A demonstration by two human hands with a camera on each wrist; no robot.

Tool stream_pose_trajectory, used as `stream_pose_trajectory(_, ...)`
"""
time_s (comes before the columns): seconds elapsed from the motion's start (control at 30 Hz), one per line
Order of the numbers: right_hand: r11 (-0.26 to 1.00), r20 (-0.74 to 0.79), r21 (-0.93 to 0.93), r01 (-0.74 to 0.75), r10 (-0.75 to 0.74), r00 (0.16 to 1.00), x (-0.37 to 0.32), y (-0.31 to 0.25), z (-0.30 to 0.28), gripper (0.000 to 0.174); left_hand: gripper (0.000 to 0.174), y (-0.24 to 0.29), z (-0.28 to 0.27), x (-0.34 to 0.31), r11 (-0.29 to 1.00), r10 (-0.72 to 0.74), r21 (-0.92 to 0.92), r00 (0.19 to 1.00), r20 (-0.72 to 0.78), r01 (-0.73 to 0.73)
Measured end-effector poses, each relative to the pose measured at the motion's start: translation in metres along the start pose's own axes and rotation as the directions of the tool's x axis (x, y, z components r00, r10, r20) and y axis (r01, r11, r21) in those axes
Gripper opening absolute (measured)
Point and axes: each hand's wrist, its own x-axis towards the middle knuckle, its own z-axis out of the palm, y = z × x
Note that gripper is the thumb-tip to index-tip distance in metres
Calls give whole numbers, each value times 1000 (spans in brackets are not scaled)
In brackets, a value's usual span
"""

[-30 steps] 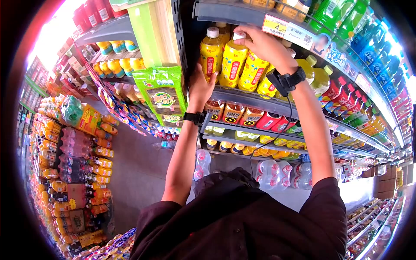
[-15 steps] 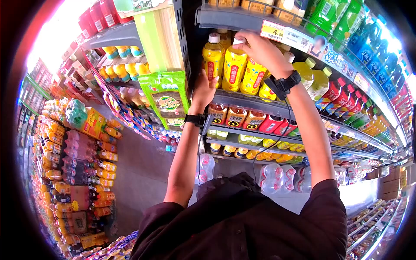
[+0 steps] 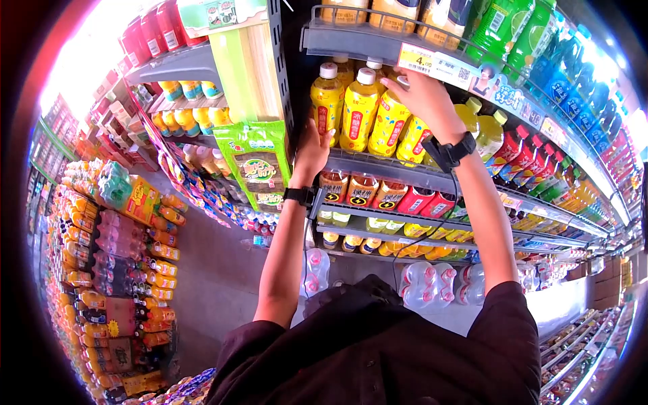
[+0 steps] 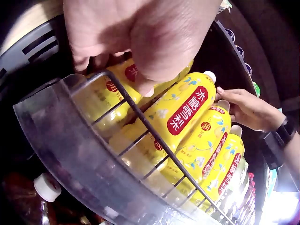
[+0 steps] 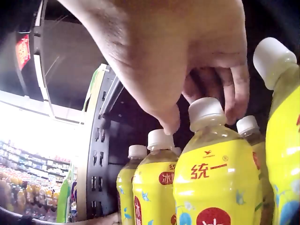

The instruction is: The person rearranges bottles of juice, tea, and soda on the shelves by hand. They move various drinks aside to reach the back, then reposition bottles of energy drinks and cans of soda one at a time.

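Yellow pear-drink bottles with white caps stand in a row on the shelf. My left hand [image 3: 312, 150] grips the leftmost bottle [image 3: 327, 101] low down; in the left wrist view its thumb [image 4: 146, 89] lies along the bottle's right side and the other fingers are partly hidden at its left. A second bottle [image 3: 358, 111] stands upright beside it. Over the third bottle [image 3: 389, 121] is my right hand [image 3: 424, 98]. In the right wrist view its thumb [image 5: 169, 119] and loosely bent fingers straddle that bottle's white cap [image 5: 205, 111], with a gap beside the thumb.
A wire rail [image 4: 140, 115] and clear front strip edge the shelf. Overhead runs another shelf with a price tag [image 3: 417, 59]. Left of the bottles rise a slotted post [image 3: 275, 81] and a hanging green snack bag [image 3: 253, 158]. Pale-yellow bottles [image 3: 489, 131] stand to the right.
My right hand has gone from the second bottle's cap rightward to the third bottle. The second bottle's cap is now uncovered. My left hand stays at the leftmost bottle.
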Motion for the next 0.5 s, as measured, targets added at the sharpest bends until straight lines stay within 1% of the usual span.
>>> stream_pose_trajectory(0.03,1000,31,-3,-16,16,999,0,12,5,38,49,-1,1,0,1000,17,-6,1000,-11,-17)
stream_pose_trajectory(0.13,994,81,108,12,-21,996,1,19,2,36,48,-2,2,0,999,-8,44,1000,-9,9)
stream_pose_trajectory(0.23,981,29,178,73,-79,996,0,25,6,38,49,-1,-1,0,1000,-7,0,1000,18,7)
stream_pose_trajectory(0.33,979,93,197,55,-74,993,-1,22,-4,39,51,3,-4,0,999,-43,-25,998,39,44)
stream_pose_trajectory(0.47,976,136,211,48,-78,988,5,30,0,43,53,-2,1,0,998,-43,-33,999,19,44)
stream_pose_trajectory(0.5,978,86,186,95,-112,990,4,29,1,44,53,3,-2,-1,998,-38,-43,999,20,39)
